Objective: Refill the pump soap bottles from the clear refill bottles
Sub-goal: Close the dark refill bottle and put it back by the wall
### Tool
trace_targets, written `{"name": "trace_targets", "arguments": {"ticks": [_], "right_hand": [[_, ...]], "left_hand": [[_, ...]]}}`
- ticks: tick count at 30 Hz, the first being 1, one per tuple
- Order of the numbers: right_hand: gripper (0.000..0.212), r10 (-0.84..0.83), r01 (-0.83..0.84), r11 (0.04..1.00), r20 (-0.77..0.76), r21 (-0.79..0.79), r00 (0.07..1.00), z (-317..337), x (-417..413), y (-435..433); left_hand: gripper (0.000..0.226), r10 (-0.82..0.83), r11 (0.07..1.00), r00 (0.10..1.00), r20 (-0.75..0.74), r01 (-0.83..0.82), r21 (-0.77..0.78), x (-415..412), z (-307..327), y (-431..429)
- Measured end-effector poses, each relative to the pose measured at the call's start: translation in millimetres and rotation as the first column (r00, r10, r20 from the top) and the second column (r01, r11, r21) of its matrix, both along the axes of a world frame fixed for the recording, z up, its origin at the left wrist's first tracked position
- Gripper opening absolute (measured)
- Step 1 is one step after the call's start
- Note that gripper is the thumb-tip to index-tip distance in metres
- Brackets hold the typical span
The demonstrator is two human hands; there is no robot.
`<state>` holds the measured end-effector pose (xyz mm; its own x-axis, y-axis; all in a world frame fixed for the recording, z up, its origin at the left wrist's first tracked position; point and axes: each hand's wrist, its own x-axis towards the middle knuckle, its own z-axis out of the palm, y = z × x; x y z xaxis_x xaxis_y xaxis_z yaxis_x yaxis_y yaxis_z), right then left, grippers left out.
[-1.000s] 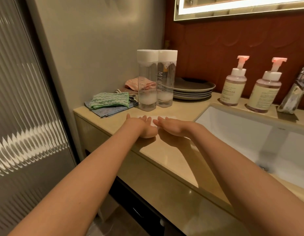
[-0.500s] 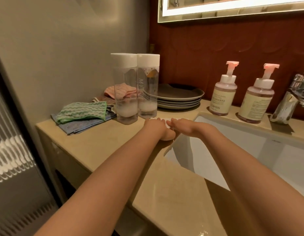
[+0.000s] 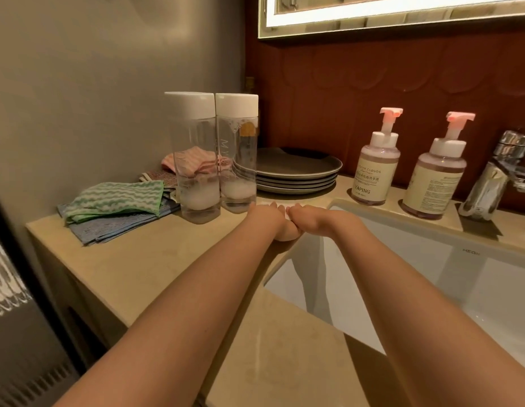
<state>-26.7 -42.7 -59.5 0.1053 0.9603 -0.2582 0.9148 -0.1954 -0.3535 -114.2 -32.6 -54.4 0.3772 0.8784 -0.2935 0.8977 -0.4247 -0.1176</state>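
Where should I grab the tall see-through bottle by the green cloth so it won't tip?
Grip the left clear bottle round its straight middle, below the white cap, coming from the front: the second bottle stands close on its right and the cloths crowd its left.

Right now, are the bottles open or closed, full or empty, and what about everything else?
Left refill bottle, upright, cap on, a little foamy liquid at the bottom.
Right refill bottle, capped, nearly empty too.
Left pump bottle, upright, pump on, looks mostly full.
Right pump bottle, the same.
Plates, stacked.
Cloths, folded.
Faucet, no water running.
Left hand, on the counter edge, holding no bottle.
Right hand, beside it, no bottle.
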Motion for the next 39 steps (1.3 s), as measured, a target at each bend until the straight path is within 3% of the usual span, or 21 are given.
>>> {"name": "trace_targets", "arguments": {"ticks": [10,16,25,33,39], "right_hand": [[0.050,0.062,-0.062,0.997,-0.016,-0.046,0.998,7,-51,-43],[0.050,0.088,-0.085,0.996,0.080,-0.040,0.993,12,-86,-81],[0.052,0.107,-0.108,0.994,0.108,0.005,0.988,3,-117,-122],[0.051,0.112,-0.115,0.993,0.096,0.025,0.989,-5,-123,-171],[0.051,0.084,-0.088,0.996,0.118,0.024,0.989,-13,-108,-214]], "left_hand": [[0.063,0.042,0.999,0.998,-0.037,-0.043,-0.009,-46,2,-37],[0.065,0.026,1.000,0.998,-0.057,-0.025,0.005,-82,2,-63],[0.068,0.044,0.999,0.991,-0.126,-0.042,0.022,-116,-1,-100],[0.067,-0.019,0.999,0.987,-0.161,0.013,-0.041,-128,-2,-134],[0.067,-0.113,0.992,0.988,-0.103,0.106,-0.064,-119,-7,-169]]}}
